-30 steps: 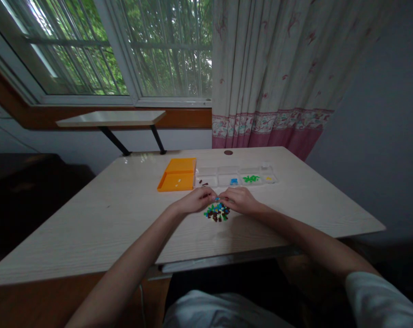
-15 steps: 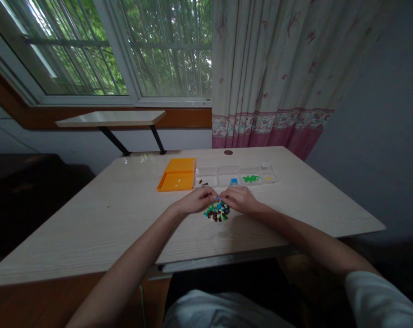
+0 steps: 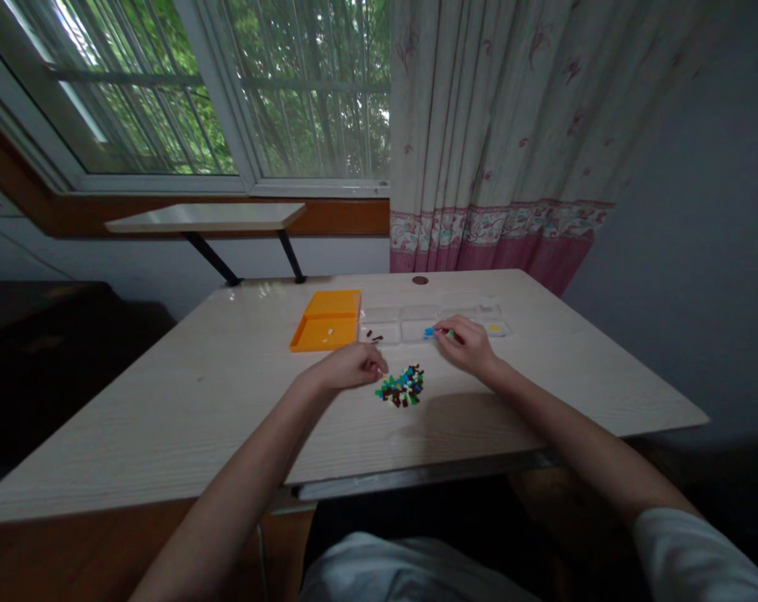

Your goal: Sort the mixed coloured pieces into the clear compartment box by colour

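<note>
A small heap of toy building pieces (image 3: 401, 388), brown, green, blue, white and yellow, lies on the table. My left hand (image 3: 353, 366) is at the heap's left edge, fingers curled and pinched; anything in them is too small to make out. Over the clear divided case, my right hand (image 3: 466, 341) has its fingertips together at the blue pieces (image 3: 429, 333). Whether a piece is between them is hidden. The clear case (image 3: 409, 315) has brown pieces (image 3: 374, 336) in a left compartment and yellow ones (image 3: 495, 328) at the right. My right hand covers most of the green pieces.
An open orange case (image 3: 326, 322) with a few small pale pieces stands left of the clear case. A raised white shelf (image 3: 209, 217) on black brackets is at the table's back left. Behind the table (image 3: 228, 401) hang a window and a curtain (image 3: 491, 150).
My right hand has moved away from the heap, forward and right, to the blue pieces in the clear case. My left hand has shifted slightly left, and the two hands are now apart.
</note>
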Demonstrator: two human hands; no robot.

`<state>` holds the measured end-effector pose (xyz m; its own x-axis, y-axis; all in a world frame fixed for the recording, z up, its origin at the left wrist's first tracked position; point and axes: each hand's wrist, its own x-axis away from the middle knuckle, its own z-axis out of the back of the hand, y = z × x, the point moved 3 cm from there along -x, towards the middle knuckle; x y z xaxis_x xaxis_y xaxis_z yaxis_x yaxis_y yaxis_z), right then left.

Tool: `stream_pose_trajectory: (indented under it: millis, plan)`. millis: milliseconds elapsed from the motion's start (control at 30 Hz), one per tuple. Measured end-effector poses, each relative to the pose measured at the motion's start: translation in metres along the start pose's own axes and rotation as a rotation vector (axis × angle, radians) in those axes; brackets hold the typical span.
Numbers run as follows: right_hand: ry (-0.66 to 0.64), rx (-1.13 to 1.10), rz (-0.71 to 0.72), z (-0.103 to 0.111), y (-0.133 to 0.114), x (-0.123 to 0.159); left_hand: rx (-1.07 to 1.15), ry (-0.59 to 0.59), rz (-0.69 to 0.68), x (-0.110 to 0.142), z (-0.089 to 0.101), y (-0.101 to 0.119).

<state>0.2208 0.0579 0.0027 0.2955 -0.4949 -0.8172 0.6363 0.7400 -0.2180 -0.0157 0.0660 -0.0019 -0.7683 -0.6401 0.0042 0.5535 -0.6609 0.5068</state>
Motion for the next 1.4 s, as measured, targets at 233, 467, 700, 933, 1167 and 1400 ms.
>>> stream_pose_trajectory:
  millis: [233,467,700,933,1167,1400]
  plan:
    - [0.004,-0.003,0.01,0.001,0.002,-0.001,0.026,-0.008,-0.049,0.0,0.0,0.0]
    - [0.033,-0.011,0.012,0.007,0.008,-0.003,0.041,-0.011,-0.059,0.0,0.0,0.002]
    - [-0.062,0.058,-0.106,0.002,0.016,-0.003,0.047,-0.017,-0.062,0.0,-0.001,-0.001]
    - [-0.229,0.223,-0.284,-0.015,0.037,0.003,0.038,-0.022,-0.062,0.0,-0.001,0.001]
    - [-0.25,0.182,-0.267,-0.016,0.025,0.002,0.03,-0.017,-0.049,0.0,0.002,0.005]
    - [-0.314,0.06,-0.068,-0.025,-0.014,0.005,0.225,0.093,-0.028,-0.005,-0.003,0.007]
